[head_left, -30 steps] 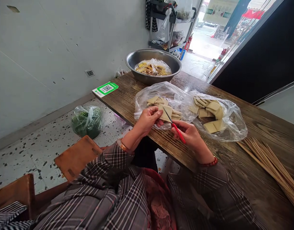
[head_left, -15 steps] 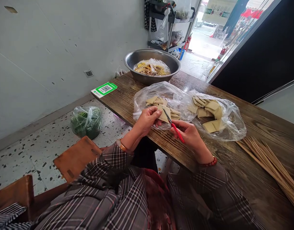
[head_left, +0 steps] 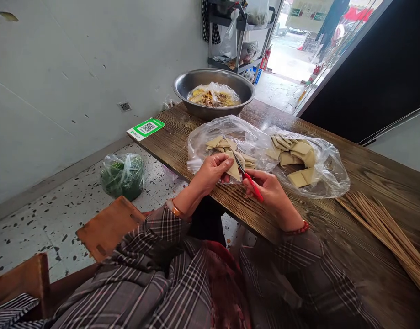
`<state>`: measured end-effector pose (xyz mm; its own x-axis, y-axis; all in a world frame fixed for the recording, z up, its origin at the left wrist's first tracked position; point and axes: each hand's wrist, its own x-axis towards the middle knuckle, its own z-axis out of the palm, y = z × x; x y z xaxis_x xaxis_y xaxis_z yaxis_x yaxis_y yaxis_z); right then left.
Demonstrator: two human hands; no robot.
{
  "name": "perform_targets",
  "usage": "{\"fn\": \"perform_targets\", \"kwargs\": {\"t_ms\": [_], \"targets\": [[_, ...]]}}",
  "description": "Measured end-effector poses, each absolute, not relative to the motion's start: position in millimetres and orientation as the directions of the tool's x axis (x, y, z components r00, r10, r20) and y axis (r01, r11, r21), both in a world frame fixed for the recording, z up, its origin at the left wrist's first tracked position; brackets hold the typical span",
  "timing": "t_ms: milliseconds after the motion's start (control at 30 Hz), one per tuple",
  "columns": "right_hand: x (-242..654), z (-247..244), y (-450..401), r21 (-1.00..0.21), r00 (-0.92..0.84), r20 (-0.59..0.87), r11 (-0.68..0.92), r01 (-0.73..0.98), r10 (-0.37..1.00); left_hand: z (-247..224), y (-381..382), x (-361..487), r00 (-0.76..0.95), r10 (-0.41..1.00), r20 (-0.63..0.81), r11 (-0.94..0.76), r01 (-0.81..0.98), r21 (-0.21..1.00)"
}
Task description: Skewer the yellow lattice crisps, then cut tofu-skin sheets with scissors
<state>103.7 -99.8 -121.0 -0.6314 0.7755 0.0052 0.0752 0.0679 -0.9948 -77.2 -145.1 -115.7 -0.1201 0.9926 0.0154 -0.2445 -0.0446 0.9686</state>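
Observation:
My left hand (head_left: 212,172) pinches a thin beige sheet (head_left: 234,170), now narrow and pointed at its lower end. Red-handled scissors (head_left: 253,186) are held in my right hand (head_left: 269,192), their blades along the right side of the sheet. Behind my hands an open clear plastic bag (head_left: 203,132) holds more beige pieces (head_left: 218,142). To its right lies a second clear bag (head_left: 336,176) with several beige squares (head_left: 300,177) in and on it.
A steel basin (head_left: 213,112) with bagged food stands at the table's far end. A green-and-white code card (head_left: 146,129) lies at the left edge, wooden skewers (head_left: 384,233) at the right. On the floor sits a bag of greens (head_left: 122,176), near a wooden chair (head_left: 108,226).
The scissor blades have passed down through the sheet, which was a wider square and is now narrower, with a piece folding away behind the blades. The whole view has shifted slightly.

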Motion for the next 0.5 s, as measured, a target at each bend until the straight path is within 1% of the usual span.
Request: {"fn": "perform_targets", "kwargs": {"t_ms": [267, 500], "targets": [[104.8, -118.3, -97.9, -0.996, -0.629, 0.001, 0.054, 0.064, 0.778, -114.9, -141.1, -79.0, -0.170, 0.985, 0.031, -0.068, -0.215, 0.974], [106.5, -113.0, -98.2, -0.995, -0.634, -0.104, -0.084, 0.062, 0.766, -113.5, -136.7, -78.5, -0.271, 0.959, 0.086, -0.137, -0.176, 0.975]]}}
